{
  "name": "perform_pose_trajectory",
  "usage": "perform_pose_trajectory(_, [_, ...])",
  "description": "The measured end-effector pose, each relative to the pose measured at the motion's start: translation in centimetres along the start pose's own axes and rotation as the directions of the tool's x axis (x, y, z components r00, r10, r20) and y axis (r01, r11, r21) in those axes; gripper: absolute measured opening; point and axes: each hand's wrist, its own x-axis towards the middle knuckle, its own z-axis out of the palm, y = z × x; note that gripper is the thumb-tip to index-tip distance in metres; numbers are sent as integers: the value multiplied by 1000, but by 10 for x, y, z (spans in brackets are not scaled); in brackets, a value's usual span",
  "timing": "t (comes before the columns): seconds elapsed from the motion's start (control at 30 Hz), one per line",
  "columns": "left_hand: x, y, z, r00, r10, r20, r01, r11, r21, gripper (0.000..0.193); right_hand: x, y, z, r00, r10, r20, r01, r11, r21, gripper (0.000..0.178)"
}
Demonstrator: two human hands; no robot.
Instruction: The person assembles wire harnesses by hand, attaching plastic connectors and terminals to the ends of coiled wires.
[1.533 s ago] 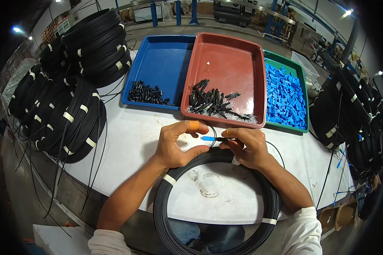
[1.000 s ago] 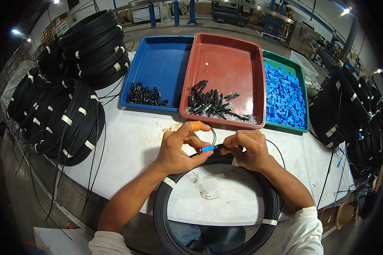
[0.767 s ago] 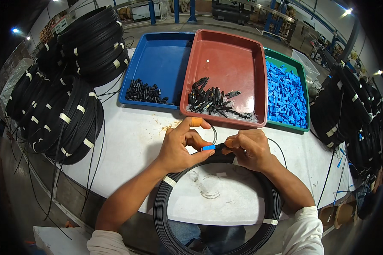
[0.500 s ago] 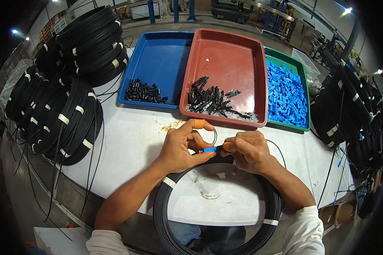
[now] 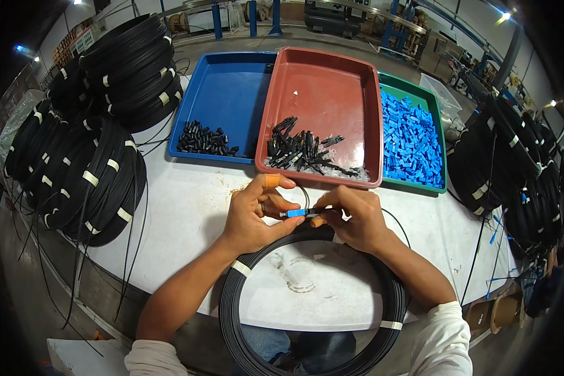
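Seen from the head camera, over a white, slightly scuffed table top point(image 5: 188, 207). Left hand point(image 5: 254, 213) curled around a small blue plastic connector point(image 5: 294, 213), fingers closed on its left end, an orange band on the index fingertip. Right hand point(image 5: 351, 216) pinching the other end of the same piece, closed tight, together with a thin black cable whose exact path inside the fingers is hard to make out. Connector held just above the table, between both hands, over the upper edge of a flat round coil of black cable point(image 5: 232, 301) bound with pale tape strips; lower part of this coil cut off by the bottom edge. Behind the hands, three shallow rectangular plastic trays side by side: blue tray point(image 5: 232, 69) with a small heap of short black parts point(image 5: 203, 141), red tray point(image 5: 323, 75) with longer black parts point(image 5: 304, 153) mixed with some clear bits, green tray point(image 5: 435, 122) full of blue connectors point(image 5: 410, 141). Stacked black coils point(image 5: 88, 163) on the left, glossy and ribbed by many turns, more hanging coils point(image 5: 507, 163) on the right, partly lost in the dark rim. Fine details of the small parts too small to tell.
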Motion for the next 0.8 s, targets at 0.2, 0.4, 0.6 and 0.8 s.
perform_pose_trajectory(0.2, [-3, -3, -1, 998, -8, -68, 10, 999, 36, 54, -6, 4, -1, 985, 169, -15, -167, 981, 98, 23])
perform_pose_trajectory(0.4, [-1, -4, 0, 999, 39, -32, -36, 995, 95, 53, -7, 3, -1, 980, 195, -41, -190, 977, 98, 20])
perform_pose_trajectory(0.6, [-1, -1, 1, 998, 46, -34, -42, 992, 122, 53, -7, 0, -1, 973, 210, -97, -195, 970, 147, 20])
perform_pose_trajectory(0.8, [-2, -3, 1, 999, -46, 10, 46, 999, 9, 36, -6, 3, -2, 989, 127, -71, -121, 989, 80, 20])
